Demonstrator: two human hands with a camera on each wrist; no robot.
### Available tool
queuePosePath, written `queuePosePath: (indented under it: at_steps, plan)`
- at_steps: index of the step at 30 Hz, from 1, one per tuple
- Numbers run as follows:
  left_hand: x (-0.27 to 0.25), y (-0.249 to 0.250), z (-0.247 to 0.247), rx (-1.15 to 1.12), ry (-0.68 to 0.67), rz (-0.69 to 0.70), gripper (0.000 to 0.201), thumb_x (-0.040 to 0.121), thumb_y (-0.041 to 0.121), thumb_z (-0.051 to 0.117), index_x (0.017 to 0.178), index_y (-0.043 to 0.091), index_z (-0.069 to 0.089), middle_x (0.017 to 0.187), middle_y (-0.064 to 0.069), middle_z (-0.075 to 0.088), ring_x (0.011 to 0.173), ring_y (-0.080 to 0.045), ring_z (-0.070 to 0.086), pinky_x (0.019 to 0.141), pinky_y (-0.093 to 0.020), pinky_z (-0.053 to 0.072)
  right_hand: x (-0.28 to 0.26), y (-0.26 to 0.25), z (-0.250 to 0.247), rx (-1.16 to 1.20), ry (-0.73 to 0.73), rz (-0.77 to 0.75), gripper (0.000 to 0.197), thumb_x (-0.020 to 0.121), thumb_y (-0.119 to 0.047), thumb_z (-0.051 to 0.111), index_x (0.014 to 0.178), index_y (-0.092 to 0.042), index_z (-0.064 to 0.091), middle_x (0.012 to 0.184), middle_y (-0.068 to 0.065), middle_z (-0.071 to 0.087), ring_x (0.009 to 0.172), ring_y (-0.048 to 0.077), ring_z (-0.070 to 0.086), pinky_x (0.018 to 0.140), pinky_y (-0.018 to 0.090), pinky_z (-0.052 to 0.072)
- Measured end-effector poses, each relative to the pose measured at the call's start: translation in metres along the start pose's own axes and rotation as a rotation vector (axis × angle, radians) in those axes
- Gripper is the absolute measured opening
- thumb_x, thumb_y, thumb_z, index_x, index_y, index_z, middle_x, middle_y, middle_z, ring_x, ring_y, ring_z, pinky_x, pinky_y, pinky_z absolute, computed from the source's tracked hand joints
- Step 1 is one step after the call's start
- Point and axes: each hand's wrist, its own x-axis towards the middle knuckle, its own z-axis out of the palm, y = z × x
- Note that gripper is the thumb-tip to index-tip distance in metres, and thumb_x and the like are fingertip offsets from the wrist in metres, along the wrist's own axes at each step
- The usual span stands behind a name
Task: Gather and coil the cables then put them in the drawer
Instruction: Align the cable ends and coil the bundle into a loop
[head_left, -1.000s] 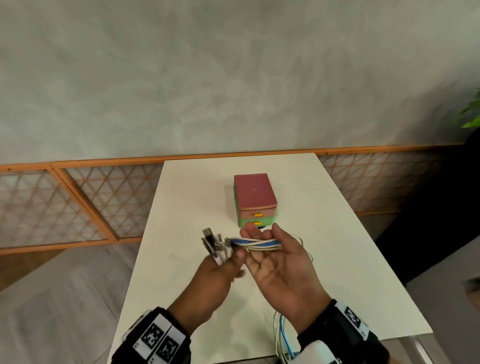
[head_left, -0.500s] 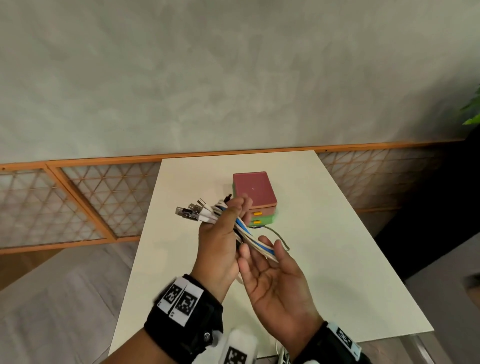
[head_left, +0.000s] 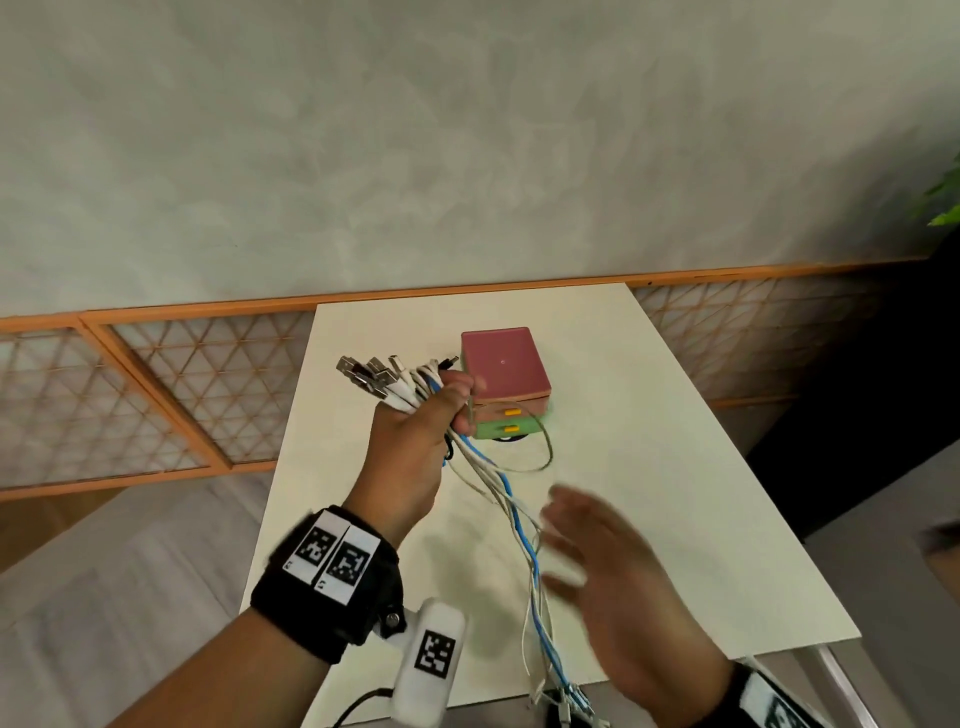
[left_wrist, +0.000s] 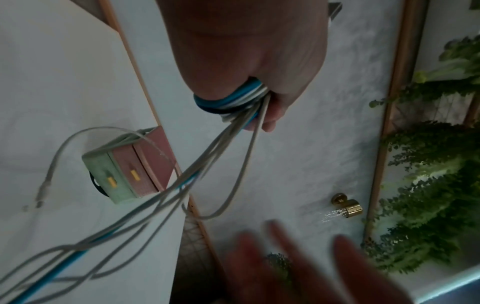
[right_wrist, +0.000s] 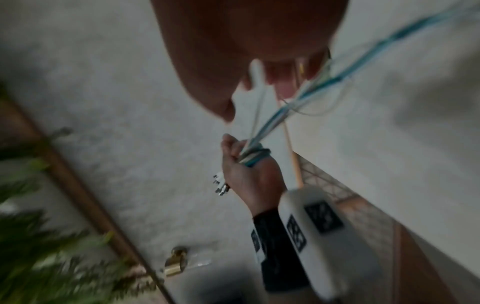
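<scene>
My left hand (head_left: 415, 436) (left_wrist: 249, 67) (right_wrist: 246, 164) grips a bundle of white and blue cables (head_left: 511, 514) (left_wrist: 228, 100) (right_wrist: 262, 131), wound once round the hand. Their metal plugs (head_left: 371, 379) (right_wrist: 221, 185) fan out above my fist. The loose lengths trail down over the table's near edge. My right hand (head_left: 613, 577) (left_wrist: 298, 267) hovers open beside the strands, blurred, holding nothing. The small drawer box (head_left: 504, 384) (left_wrist: 130, 170), pink on top and green below with yellow handles, stands closed just right of my left fist.
The white table (head_left: 649, 467) runs back to a grey wall with a wooden lattice rail (head_left: 156, 395). One cable loop (head_left: 540, 452) lies on the table before the box. Green plants (left_wrist: 441, 185) and a brass fitting (left_wrist: 348, 205) are on the wall.
My left hand has risen and moved away from me with the plug ends. My right hand let go of the strands, dropped back toward me and spread open.
</scene>
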Motion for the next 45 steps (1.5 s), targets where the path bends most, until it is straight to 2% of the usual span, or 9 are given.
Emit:
queuePosePath:
  at_steps: [3, 9, 15, 20, 28, 31, 34, 39, 45]
  plan:
    - [-0.003, 0.002, -0.002, 0.063, -0.057, -0.024, 0.023, 0.084, 0.011, 0.058, 0.076, -0.008, 0.067, 0.072, -0.019, 0.060, 0.050, -0.014, 0.050, 0.064, -0.038, 0.031, 0.005, -0.030, -0.006, -0.636, 0.010, -0.596, 0.049, 0.076, -0.035, 0.072, 0.122, -0.035, 0.057, 0.127, -0.021, 0.057, 0.119, -0.006, 0.051, 0.097, 0.015, 0.042]
    - [-0.002, 0.014, 0.006, 0.097, -0.088, 0.038, 0.020, 0.083, 0.008, 0.060, 0.073, 0.014, 0.076, 0.074, -0.016, 0.066, 0.047, -0.011, 0.045, 0.055, -0.027, 0.042, 0.038, -0.069, -0.004, -0.319, -0.226, -0.159, 0.024, 0.092, -0.028, 0.060, 0.083, -0.007, 0.068, 0.084, 0.009, 0.070, 0.082, 0.023, 0.062, 0.068, 0.031, 0.044]
    - [0.001, 0.017, 0.014, 0.247, -0.118, 0.102, 0.017, 0.092, -0.001, 0.056, 0.085, -0.007, 0.071, 0.044, 0.009, 0.053, 0.047, -0.005, 0.052, 0.056, -0.013, 0.044, 0.042, -0.036, 0.008, -1.011, -0.221, -0.688, 0.057, 0.072, -0.052, 0.069, 0.123, -0.027, 0.060, 0.122, -0.016, 0.060, 0.113, -0.001, 0.055, 0.096, 0.019, 0.042]
    - [-0.008, 0.014, 0.029, 0.141, -0.144, 0.034, 0.016, 0.082, 0.009, 0.058, 0.076, -0.004, 0.066, 0.047, 0.002, 0.053, 0.056, -0.010, 0.064, 0.061, -0.026, 0.054, 0.057, -0.017, 0.027, -0.774, -0.335, -0.432, 0.041, 0.068, -0.039, 0.076, 0.106, -0.032, 0.061, 0.098, -0.013, 0.070, 0.093, 0.001, 0.066, 0.088, 0.032, 0.053]
    - [-0.032, 0.041, 0.035, -0.491, -0.423, -0.396, 0.011, 0.077, 0.010, 0.063, 0.074, 0.001, 0.070, 0.078, -0.015, 0.075, 0.048, -0.008, 0.061, 0.051, -0.018, 0.051, 0.075, 0.009, 0.018, -0.957, -0.539, -0.148, 0.014, 0.085, -0.023, 0.067, 0.071, -0.028, 0.069, 0.071, 0.013, 0.068, 0.069, 0.023, 0.068, 0.078, 0.038, 0.059]
    - [-0.052, 0.033, 0.013, -0.303, -0.711, -0.686, 0.015, 0.081, 0.011, 0.062, 0.073, 0.003, 0.072, 0.086, -0.021, 0.075, 0.047, -0.009, 0.061, 0.049, -0.019, 0.053, 0.083, -0.008, 0.014, -1.053, -0.551, -0.198, 0.019, 0.084, -0.020, 0.062, 0.090, -0.033, 0.075, 0.091, 0.016, 0.065, 0.094, 0.037, 0.058, 0.094, 0.051, 0.049]
    - [-0.062, 0.022, -0.006, 0.120, -0.855, -0.785, 0.015, 0.082, 0.013, 0.062, 0.082, 0.003, 0.074, 0.091, -0.022, 0.074, 0.047, -0.013, 0.056, 0.052, -0.025, 0.044, 0.094, -0.041, 0.017, -1.368, -0.543, -0.274, 0.016, 0.087, -0.016, 0.060, 0.097, -0.019, 0.072, 0.100, 0.012, 0.068, 0.090, 0.030, 0.057, 0.078, 0.035, 0.045]
    - [-0.048, -0.016, -0.030, 0.968, -0.586, -0.297, 0.013, 0.090, 0.021, 0.065, 0.078, 0.022, 0.060, 0.090, 0.000, 0.064, 0.054, -0.008, 0.061, 0.061, -0.023, 0.052, 0.105, -0.061, 0.017, -1.574, -0.543, -0.349, 0.021, 0.082, -0.040, 0.066, 0.072, -0.024, 0.057, 0.067, -0.007, 0.058, 0.059, 0.015, 0.061, 0.061, 0.033, 0.047]
    - [-0.010, -0.030, -0.021, 0.269, 0.050, -0.289, 0.016, 0.099, 0.026, 0.058, 0.089, 0.013, 0.062, 0.070, -0.006, 0.063, 0.057, -0.011, 0.060, 0.056, -0.021, 0.047, 0.092, -0.032, 0.025, -1.094, -0.492, -0.268, 0.017, 0.093, -0.031, 0.054, 0.098, -0.015, 0.053, 0.066, 0.000, 0.053, 0.046, 0.012, 0.054, 0.052, 0.033, 0.050]
